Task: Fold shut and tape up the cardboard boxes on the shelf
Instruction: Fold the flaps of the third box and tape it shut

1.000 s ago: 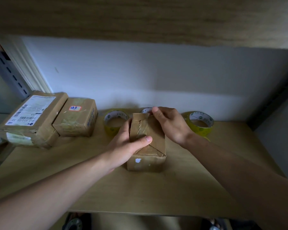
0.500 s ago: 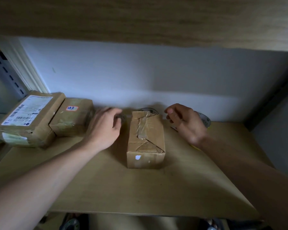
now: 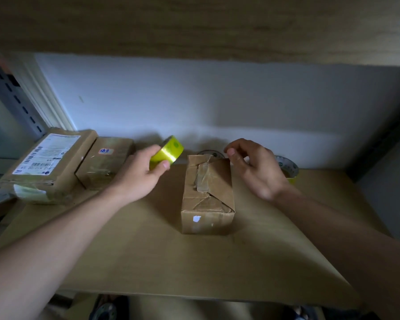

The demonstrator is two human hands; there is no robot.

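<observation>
A small brown cardboard box (image 3: 207, 197) stands in the middle of the wooden shelf (image 3: 148, 262), its folded top flaps crossed by old tape. My left hand (image 3: 139, 179) grips a yellow tape roll (image 3: 168, 152) and holds it lifted, tilted, left of the box's far end. My right hand (image 3: 256, 168) hovers just right of the box's far corner, fingers loosely curled and holding nothing. Two more tape rolls lie at the back: one (image 3: 209, 154) behind the box, one (image 3: 288, 168) partly hidden by my right hand.
Two taped parcels sit at the shelf's left end: a flat one with a white shipping label (image 3: 44, 165) and a smaller one with a red sticker (image 3: 104, 166). A white wall closes the back. Another shelf board (image 3: 194, 26) hangs low overhead. A metal upright (image 3: 12, 93) stands at left.
Both hands left the box top. My left hand reached to the back left, took the yellow tape roll and lifted it. My right hand drew off to the right.
</observation>
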